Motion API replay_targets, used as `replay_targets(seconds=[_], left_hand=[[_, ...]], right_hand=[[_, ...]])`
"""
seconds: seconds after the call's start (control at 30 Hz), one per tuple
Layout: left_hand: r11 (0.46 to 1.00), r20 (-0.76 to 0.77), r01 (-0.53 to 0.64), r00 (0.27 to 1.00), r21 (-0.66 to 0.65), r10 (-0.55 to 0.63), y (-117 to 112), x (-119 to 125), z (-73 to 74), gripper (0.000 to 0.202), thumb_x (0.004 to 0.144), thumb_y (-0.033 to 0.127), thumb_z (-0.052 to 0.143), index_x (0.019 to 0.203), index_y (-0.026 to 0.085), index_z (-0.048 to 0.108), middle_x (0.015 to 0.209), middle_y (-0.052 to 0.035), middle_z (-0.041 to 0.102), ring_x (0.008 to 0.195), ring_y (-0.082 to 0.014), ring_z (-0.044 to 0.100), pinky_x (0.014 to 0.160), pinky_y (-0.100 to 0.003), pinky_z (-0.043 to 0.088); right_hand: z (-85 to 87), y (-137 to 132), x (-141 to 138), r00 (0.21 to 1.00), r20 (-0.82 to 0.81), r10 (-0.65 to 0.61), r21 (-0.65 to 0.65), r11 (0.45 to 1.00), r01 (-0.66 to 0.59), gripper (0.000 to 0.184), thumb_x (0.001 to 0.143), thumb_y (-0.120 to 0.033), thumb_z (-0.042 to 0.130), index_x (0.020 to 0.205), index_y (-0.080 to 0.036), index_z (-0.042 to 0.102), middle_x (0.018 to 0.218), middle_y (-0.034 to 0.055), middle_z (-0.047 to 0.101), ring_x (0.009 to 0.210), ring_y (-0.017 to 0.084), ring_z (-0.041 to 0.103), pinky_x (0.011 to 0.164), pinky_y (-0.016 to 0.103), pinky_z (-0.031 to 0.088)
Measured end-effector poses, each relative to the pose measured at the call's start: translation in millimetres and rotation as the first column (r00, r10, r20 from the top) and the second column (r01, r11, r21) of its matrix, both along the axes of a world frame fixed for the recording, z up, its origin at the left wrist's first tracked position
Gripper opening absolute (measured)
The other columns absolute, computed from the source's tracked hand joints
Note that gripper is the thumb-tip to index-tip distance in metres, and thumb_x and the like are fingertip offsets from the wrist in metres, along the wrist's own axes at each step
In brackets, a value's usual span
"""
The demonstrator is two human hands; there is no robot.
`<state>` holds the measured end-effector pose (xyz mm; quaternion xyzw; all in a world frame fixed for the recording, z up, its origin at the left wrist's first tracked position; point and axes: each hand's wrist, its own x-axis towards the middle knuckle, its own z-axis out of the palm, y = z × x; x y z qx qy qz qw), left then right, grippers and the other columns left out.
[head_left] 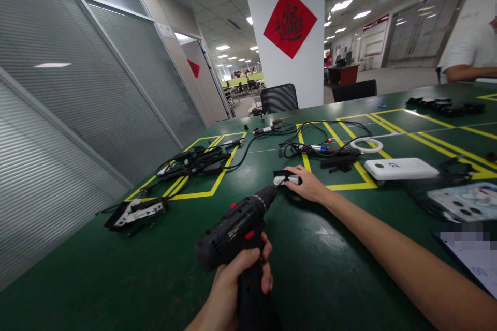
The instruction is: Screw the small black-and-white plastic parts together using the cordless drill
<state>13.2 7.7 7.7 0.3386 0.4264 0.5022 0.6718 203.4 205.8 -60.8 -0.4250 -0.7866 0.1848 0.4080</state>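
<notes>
My left hand (233,284) is wrapped round the grip of a black cordless drill (236,227) with red buttons, low in the middle of the view. Its chuck points up and to the right at a small black and white part (285,178) on the green table (116,269). My right hand (308,183) reaches across from the right, and its fingers pinch that part and hold it against the table.
Black cables and tools (194,163) lie inside yellow tape squares at the left. A black and white bracket (134,212) sits nearer. A white box (399,168), a white ring (367,145) and a tray (458,201) are at right. Another person's arm (469,72) rests far right.
</notes>
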Motion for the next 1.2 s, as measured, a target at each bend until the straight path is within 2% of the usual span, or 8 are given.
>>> replay_targets(seconds=[0.33, 0.63, 0.83, 1.03, 1.2], left_hand=[[0.998, 0.001, 0.060, 0.998, -0.003, -0.060, 2.5, -7.2, -6.8, 0.017, 0.080, 0.026, 0.046, 0.090, 0.015, 0.054, 0.071, -0.0002, 0.049, 0.042, -0.0089, 0.045, 0.052, -0.030, 0.041], [1.000, 0.000, 0.014, 1.000, -0.002, -0.014, 2.5, -3.5, -4.5, 0.020, 0.076, 0.026, 0.050, 0.092, 0.014, 0.054, 0.072, -0.0014, 0.052, 0.039, -0.0091, 0.046, 0.049, -0.030, 0.041], [1.000, 0.009, 0.017, 1.000, 0.000, -0.017, 3.9, -3.5, -4.9, 0.014, 0.076, 0.024, 0.050, 0.086, 0.015, 0.054, 0.066, 0.0011, 0.048, 0.039, -0.0099, 0.046, 0.048, -0.030, 0.041], [1.000, 0.000, 0.022, 1.000, 0.008, -0.022, 3.3, -2.7, -3.3, 0.017, 0.078, 0.022, 0.047, 0.091, 0.013, 0.054, 0.071, -0.0015, 0.051, 0.040, -0.0094, 0.047, 0.048, -0.030, 0.041], [1.000, -0.009, 0.017, 1.000, 0.010, -0.017, 2.9, -3.4, -7.1, 0.015, 0.080, 0.021, 0.043, 0.090, 0.016, 0.054, 0.070, -0.0002, 0.051, 0.039, -0.0093, 0.046, 0.047, -0.030, 0.040]], right_hand=[[-0.8, -0.1, -0.5, 1.000, -0.010, -0.001, -0.019, 1.000, 0.001, 0.045, 0.076, -0.033, 0.059, 0.119, -0.023, 0.052, 0.105, 0.0060, 0.051, 0.090, 0.016, 0.054, 0.088, 0.031, 0.040], [-2.3, 1.0, -0.8, 1.000, -0.006, -0.005, -0.013, 1.000, 0.005, 0.045, 0.076, -0.034, 0.059, 0.119, -0.023, 0.052, 0.106, 0.0062, 0.051, 0.091, 0.016, 0.054, 0.088, 0.031, 0.040], [-3.6, 1.9, -0.2, 1.000, -0.002, 0.001, -0.015, 1.000, -0.002, 0.046, 0.076, -0.035, 0.058, 0.120, -0.022, 0.051, 0.105, 0.0064, 0.051, 0.091, 0.016, 0.054, 0.088, 0.030, 0.040], [-1.3, 0.2, 0.2, 1.000, 0.010, 0.002, -0.016, 1.000, -0.002, 0.046, 0.077, -0.036, 0.057, 0.120, -0.023, 0.050, 0.106, 0.0061, 0.051, 0.092, 0.017, 0.053, 0.087, 0.031, 0.040], [-1.6, 1.3, -0.5, 1.000, 0.016, 0.000, -0.023, 1.000, 0.000, 0.046, 0.078, -0.036, 0.056, 0.121, -0.023, 0.049, 0.106, 0.0062, 0.050, 0.090, 0.016, 0.053, 0.086, 0.029, 0.041]])
